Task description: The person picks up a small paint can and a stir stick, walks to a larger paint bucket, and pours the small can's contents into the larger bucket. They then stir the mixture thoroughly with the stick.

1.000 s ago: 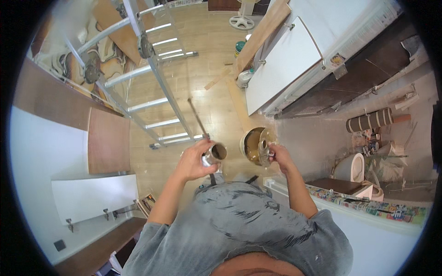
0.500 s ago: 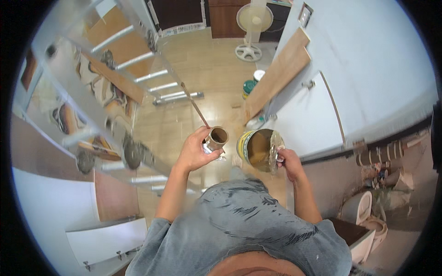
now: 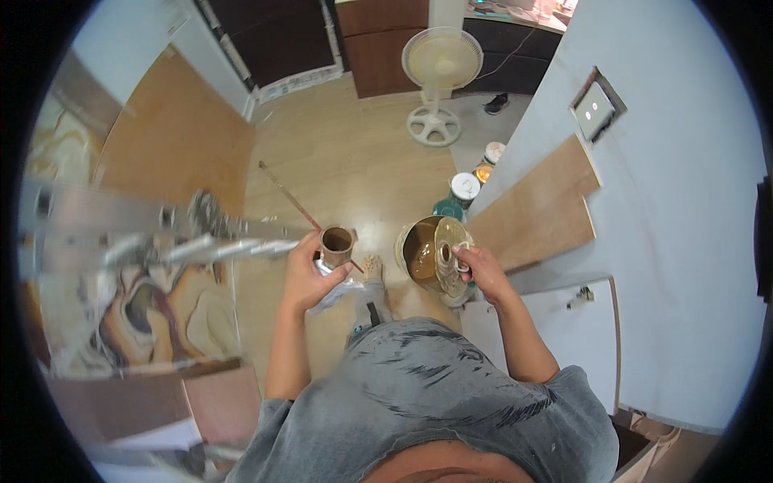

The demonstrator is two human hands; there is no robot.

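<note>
My left hand (image 3: 304, 278) is wrapped round a small round cup (image 3: 336, 257) with a brown-stained inside. A long thin brown stick (image 3: 291, 199) slants past the cup, its far end pointing up and left; whether it has bristles is too small to tell. Crumpled whitish plastic or cloth (image 3: 332, 298) hangs below the same hand. My right hand (image 3: 485, 278) is closed on a white grip beside the brown-smeared round lid (image 3: 446, 278) of a paint can. The lid stands on edge at the right of the open paint can (image 3: 400, 251), which holds glossy brown liquid.
An aluminium ladder (image 3: 105, 217) reaches in from the left near my left hand. Several paint tins (image 3: 465, 187) and a leaning wooden board (image 3: 535, 213) line the right wall. A white standing fan (image 3: 435, 121) is farther off. A white panel (image 3: 564, 342) leans at the right.
My view has turned, so the ladder now lies across the left and more tins show at the right. Both hands keep their holds. The stick has tilted farther left.
</note>
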